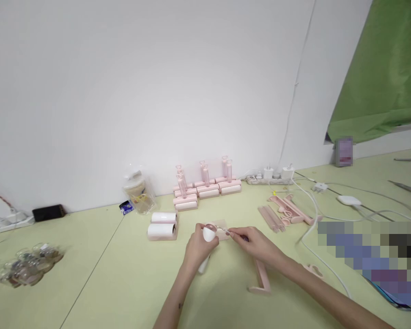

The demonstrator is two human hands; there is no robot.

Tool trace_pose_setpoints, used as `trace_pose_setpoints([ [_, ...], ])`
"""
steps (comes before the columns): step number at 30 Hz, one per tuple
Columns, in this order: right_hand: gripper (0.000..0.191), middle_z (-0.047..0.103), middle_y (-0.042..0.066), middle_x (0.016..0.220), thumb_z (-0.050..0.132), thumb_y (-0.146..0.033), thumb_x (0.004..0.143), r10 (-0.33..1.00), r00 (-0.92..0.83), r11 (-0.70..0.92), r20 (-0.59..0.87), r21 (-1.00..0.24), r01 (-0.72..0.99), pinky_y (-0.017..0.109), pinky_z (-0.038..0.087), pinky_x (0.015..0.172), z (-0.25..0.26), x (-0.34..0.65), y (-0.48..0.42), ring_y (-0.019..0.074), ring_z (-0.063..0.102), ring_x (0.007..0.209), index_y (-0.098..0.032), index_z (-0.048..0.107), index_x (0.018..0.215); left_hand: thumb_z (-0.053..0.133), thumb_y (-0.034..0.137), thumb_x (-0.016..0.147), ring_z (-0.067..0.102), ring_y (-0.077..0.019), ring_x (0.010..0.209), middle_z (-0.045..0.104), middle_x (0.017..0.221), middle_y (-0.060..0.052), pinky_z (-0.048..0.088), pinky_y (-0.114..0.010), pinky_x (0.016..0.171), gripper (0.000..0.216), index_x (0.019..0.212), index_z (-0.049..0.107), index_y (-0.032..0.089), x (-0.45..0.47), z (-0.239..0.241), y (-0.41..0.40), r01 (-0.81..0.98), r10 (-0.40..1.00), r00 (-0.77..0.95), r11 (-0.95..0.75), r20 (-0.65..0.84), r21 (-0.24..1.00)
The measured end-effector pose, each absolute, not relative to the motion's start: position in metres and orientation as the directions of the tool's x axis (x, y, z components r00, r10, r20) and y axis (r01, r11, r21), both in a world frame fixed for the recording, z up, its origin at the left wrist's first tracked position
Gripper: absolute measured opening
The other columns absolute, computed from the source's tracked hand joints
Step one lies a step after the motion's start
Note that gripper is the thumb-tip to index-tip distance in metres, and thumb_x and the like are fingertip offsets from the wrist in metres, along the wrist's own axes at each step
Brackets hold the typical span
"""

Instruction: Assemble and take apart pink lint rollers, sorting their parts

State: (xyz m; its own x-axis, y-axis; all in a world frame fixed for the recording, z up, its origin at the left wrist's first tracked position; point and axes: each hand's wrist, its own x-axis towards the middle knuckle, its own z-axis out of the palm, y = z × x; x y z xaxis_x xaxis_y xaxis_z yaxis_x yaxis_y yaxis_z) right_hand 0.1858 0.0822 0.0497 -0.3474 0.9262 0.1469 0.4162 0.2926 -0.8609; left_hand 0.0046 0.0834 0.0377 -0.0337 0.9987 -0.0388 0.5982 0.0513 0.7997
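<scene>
My left hand [198, 244] is closed around a small white roll [209, 233] with a pinkish round end facing away. My right hand [255, 244] pinches a thin metal tool [222, 229] with a dark handle end; its tip reaches the roll's pinkish end. I cannot make out the tool's exact kind. Behind the hands lies a pale pink flat piece [222, 235]. Beneath my left hand a white stick-like piece [204, 265] partly shows. A pink roller frame [263, 276] lies below my right forearm, partly hidden by it.
White rolls [161, 230] lie to the left. Several pink rollers with upright handles [205, 180] stand by the wall. Pink tubes [272, 218] and pink frames [292, 210] lie right, near a power strip [270, 180] and white cables [317, 205]. Glass jars [30, 265] stand far left.
</scene>
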Motion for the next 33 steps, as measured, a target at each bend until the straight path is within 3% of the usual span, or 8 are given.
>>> trace_pose_setpoints([
  [7,0.031,0.051,-0.003,0.054,0.042,-0.046,0.08,0.949,-0.226,0.279,0.221,-0.921,0.272,0.026,0.043,0.048,0.05,0.194,0.1,0.0137,0.05,0.049,-0.019,0.058,0.085,0.054,0.037,0.068,0.054,-0.0181,0.051,0.055,0.066,-0.001,0.04,-0.027,0.048,0.032,0.091,0.04,0.02,0.001,0.044,0.084,0.557,0.998,-0.04,-0.01,0.039,0.831],
  [11,0.025,0.054,-0.001,0.07,0.047,-0.044,0.079,0.912,-0.153,0.398,0.38,-0.91,0.115,0.028,0.045,0.067,0.084,0.193,0.112,0.0152,0.055,0.071,-0.021,0.054,0.087,0.054,0.033,0.069,0.056,-0.019,0.076,0.056,0.083,-0.003,0.042,-0.029,0.068,0.029,0.091,0.04,0.021,0.006,0.057,0.091,0.496,0.98,0.003,-0.176,0.201,0.85],
  [17,0.028,0.058,0.002,0.081,0.048,-0.047,0.078,0.83,-0.083,0.551,0.551,-0.834,-0.031,0.033,0.043,0.079,0.104,0.166,0.141,0.0172,0.057,0.083,-0.022,0.048,0.089,0.052,0.027,0.073,0.054,-0.0171,0.084,0.054,0.089,-0.002,0.04,-0.029,0.08,0.026,0.095,0.04,0.02,0.027,0.063,0.114,0.358,0.927,0.081,-0.369,0.365,0.858],
  [20,0.028,0.058,0.005,0.09,0.054,-0.047,0.073,0.827,-0.153,0.547,0.541,-0.837,-0.006,0.036,0.04,0.085,0.084,0.155,0.148,0.0198,0.055,0.092,-0.021,0.053,0.083,0.05,0.031,0.076,0.053,-0.0175,0.092,0.054,0.097,-0.004,0.038,-0.03,0.084,0.029,0.101,0.039,0.02,0.031,0.061,0.119,0.284,0.907,0.086,-0.418,0.411,0.863],
  [24,0.038,0.051,0.009,0.113,0.048,-0.048,0.078,0.847,-0.291,0.468,0.444,-0.884,0.014,0.039,0.04,0.088,0.049,0.151,0.143,0.0204,0.053,0.101,-0.021,0.05,0.105,0.046,0.034,0.079,0.052,-0.0165,0.095,0.053,0.1,-0.006,0.039,-0.029,0.085,0.031,0.104,0.035,0.019,0.029,0.057,0.12,0.204,0.899,0.04,-0.436,0.437,0.877],
  [28,0.044,0.059,0.009,0.105,0.062,-0.039,0.07,0.818,-0.457,0.402,0.35,-0.916,0.018,0.039,0.042,0.085,0.037,0.152,0.134,0.0235,0.053,0.101,-0.018,0.052,0.107,0.046,0.034,0.08,0.054,-0.0153,0.09,0.053,0.096,-0.005,0.042,-0.028,0.081,0.033,0.106,0.033,0.02,0.027,0.057,0.12,0.158,0.898,-0.035,-0.429,0.439,0.89],
  [31,0.038,0.061,0.008,0.103,0.062,-0.035,0.07,0.816,-0.471,0.385,0.335,-0.923,0.01,0.038,0.041,0.086,0.039,0.148,0.132,0.0239,0.053,0.101,-0.017,0.055,0.103,0.047,0.034,0.079,0.054,-0.0146,0.09,0.053,0.096,-0.005,0.043,-0.026,0.081,0.033,0.105,0.033,0.02,0.029,0.064,0.119,0.135,0.887,-0.072,-0.444,0.456,0.886],
  [33,0.046,0.059,0.007,0.108,0.066,-0.033,0.066,0.832,-0.442,0.375,0.336,-0.927,0.001,0.036,0.04,0.086,0.039,0.144,0.134,0.023,0.051,0.102,-0.018,0.053,0.108,0.047,0.034,0.079,0.054,-0.0145,0.093,0.052,0.099,-0.006,0.042,-0.026,0.083,0.033,0.105,0.032,0.02,0.03,0.071,0.115,0.122,0.877,-0.094,-0.459,0.471,0.88],
])
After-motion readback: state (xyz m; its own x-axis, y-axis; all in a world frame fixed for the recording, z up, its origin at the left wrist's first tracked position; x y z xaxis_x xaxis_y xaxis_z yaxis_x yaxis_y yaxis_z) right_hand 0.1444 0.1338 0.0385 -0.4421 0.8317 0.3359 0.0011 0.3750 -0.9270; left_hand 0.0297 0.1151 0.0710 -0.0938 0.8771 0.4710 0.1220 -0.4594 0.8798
